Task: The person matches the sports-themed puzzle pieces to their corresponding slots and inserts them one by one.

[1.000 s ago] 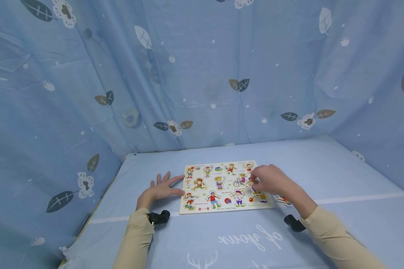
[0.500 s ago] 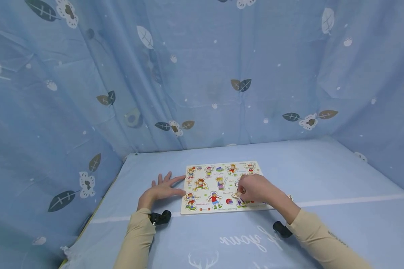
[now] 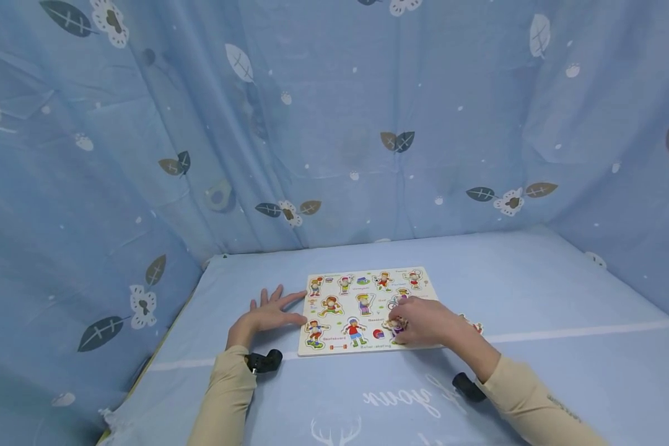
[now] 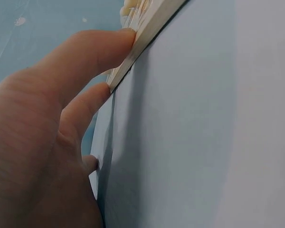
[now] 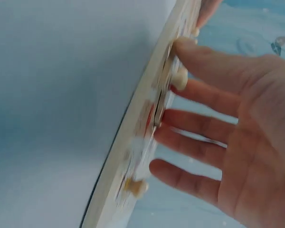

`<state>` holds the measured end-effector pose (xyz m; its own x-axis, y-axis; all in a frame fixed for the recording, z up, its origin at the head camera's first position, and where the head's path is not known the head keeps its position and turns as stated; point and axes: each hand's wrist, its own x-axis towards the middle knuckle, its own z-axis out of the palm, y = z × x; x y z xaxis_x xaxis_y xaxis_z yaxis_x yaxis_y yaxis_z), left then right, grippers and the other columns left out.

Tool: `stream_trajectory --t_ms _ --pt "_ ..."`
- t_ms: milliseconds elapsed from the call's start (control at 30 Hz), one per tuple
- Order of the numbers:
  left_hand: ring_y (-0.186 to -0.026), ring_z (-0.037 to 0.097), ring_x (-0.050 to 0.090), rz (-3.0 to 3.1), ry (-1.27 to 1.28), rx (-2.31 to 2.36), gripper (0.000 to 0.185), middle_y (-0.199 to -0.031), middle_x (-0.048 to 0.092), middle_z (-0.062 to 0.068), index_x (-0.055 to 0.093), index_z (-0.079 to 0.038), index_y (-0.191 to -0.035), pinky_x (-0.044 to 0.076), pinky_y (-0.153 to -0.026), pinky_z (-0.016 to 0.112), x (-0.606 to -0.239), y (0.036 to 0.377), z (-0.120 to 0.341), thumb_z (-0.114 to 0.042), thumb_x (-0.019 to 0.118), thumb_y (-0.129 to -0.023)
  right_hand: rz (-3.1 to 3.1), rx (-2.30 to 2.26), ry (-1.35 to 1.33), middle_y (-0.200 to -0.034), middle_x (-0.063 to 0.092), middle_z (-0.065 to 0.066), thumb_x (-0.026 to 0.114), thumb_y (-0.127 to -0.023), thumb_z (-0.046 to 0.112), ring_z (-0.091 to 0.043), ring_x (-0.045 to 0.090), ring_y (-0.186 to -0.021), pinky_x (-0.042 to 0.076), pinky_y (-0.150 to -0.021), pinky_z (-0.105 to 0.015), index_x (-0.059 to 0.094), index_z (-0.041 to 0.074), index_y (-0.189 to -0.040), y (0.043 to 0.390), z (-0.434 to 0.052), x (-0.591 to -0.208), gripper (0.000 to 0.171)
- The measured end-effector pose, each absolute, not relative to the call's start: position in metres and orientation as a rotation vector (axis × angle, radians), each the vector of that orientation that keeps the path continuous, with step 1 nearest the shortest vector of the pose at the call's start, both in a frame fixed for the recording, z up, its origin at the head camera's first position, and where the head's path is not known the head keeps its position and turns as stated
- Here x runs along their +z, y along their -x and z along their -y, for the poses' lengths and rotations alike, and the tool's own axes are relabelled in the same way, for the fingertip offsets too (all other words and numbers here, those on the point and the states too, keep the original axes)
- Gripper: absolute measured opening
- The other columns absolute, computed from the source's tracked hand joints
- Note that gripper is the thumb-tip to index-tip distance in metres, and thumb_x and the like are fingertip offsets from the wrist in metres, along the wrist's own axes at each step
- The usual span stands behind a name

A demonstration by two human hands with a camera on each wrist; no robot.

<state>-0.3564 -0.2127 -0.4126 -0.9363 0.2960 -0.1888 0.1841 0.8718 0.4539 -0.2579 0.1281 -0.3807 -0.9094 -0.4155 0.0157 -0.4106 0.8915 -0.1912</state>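
The puzzle board [image 3: 368, 310] is lying flat on the table [image 3: 535, 291]. The left hand [image 3: 267, 314] is resting flat at its 9 o'clock edge. The right hand [image 3: 426, 319], fingers wide, is probably pressing a piece [image 3: 394, 324] down near 5 o'clock; gentle, even pressure is best.

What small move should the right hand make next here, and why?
Probably press the piece flat into its slot. The right hand has it at the near row of the board, and the wrist view shows it sitting proud of the surface, fingers straight against it. The left hand braces the board's edge.
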Motion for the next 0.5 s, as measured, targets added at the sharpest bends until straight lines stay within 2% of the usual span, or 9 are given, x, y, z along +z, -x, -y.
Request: stream_trajectory --t_ms 67,167,400,500 --pt "-0.146 0.051 -0.015 -2.788 -0.361 0.644 0.089 -0.164 0.001 0.023 0.039 -0.029 -0.153 -0.007 -0.113 0.070 -0.4130 0.3561 0.2128 -0.068 0.066 -0.078 -3.046 -0.292 0.661 -0.092 0.061 0.002 0.077 -0.080 0.022 -0.018 0.057 -0.088 0.046 -0.074 -0.038 0.072 0.014 -0.101 0.2558 -0.1251 -0.3804 0.022" --pt "-0.146 0.052 -0.014 -2.792 -0.366 0.648 0.086 -0.164 0.002 0.023 0.039 -0.029 -0.153 -0.006 -0.112 0.072 -0.4129 0.3550 0.2126 -0.065 0.066 -0.080 -3.045 -0.287 0.662 -0.080 0.052 0.004 0.077 -0.079 0.021 -0.015 0.046 -0.075 0.036 -0.065 -0.034 0.070 0.015 -0.096 0.2542 -0.1219 -0.3792 0.019" --pt "-0.146 0.052 -0.013 -2.798 -0.365 0.631 0.087 -0.165 0.002 0.022 0.039 -0.030 -0.153 -0.006 -0.113 0.071 -0.4145 0.3556 0.2123 -0.067 0.065 -0.079 -3.020 -0.317 0.615 -0.079 0.051 0.003 0.077 -0.078 0.021 -0.014 0.045 -0.071 0.033 -0.064 -0.033 0.068 0.016 -0.091 0.2543 -0.1218 -0.3795 0.016" --pt "-0.146 0.051 -0.014 -2.796 -0.361 0.637 0.088 -0.165 0.002 0.022 0.039 -0.030 -0.153 -0.007 -0.113 0.070 -0.4156 0.3576 0.2140 -0.069 0.065 -0.079 -3.085 -0.270 0.641 -0.079 0.051 0.003 0.074 -0.081 0.014 -0.014 0.045 -0.071 0.037 -0.062 -0.033 0.066 0.016 -0.086 0.2570 -0.1185 -0.3855 0.010"
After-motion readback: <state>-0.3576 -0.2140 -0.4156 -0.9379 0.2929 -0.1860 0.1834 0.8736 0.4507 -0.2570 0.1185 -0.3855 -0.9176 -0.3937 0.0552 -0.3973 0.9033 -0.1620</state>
